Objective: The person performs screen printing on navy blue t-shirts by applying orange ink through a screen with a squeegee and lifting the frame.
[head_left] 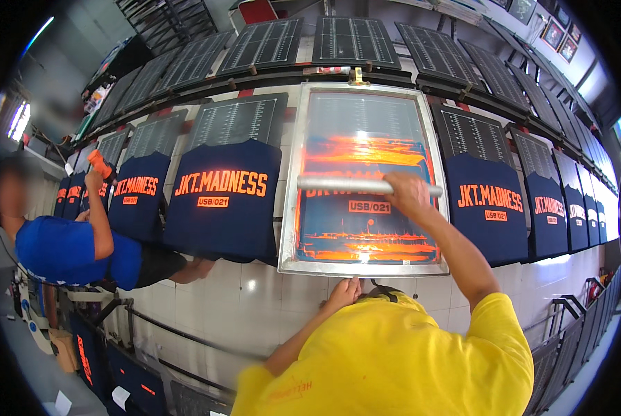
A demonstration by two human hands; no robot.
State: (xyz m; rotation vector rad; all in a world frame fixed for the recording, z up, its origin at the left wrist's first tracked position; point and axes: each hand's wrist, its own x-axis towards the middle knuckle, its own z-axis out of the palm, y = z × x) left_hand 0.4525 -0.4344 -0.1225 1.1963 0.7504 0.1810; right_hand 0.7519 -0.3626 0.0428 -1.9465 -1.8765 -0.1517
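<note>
My right hand [404, 193] is wrapped round the long pale bar of a squeegee [338, 184], which lies crosswise over a silk screen frame [293, 139]. Streaks of bright orange ink [366, 149] smear the mesh above and below the squeegee, and an orange-lettered design shows through it. Below the frame's near edge, my left hand [345, 292] has its fingers closed against the metal rim; their tips are partly hidden. Under the screen lies a dark board with a navy shirt, seen only through the mesh.
Navy shirts with orange print [224, 201] lie on boards to the left, and more [487, 201] to the right. Bare black boards [355, 41] line the far row. A person in a blue shirt [64, 246] at left holds an orange heat-gun-like tool [100, 165]. Dark rails [179, 347] run behind me.
</note>
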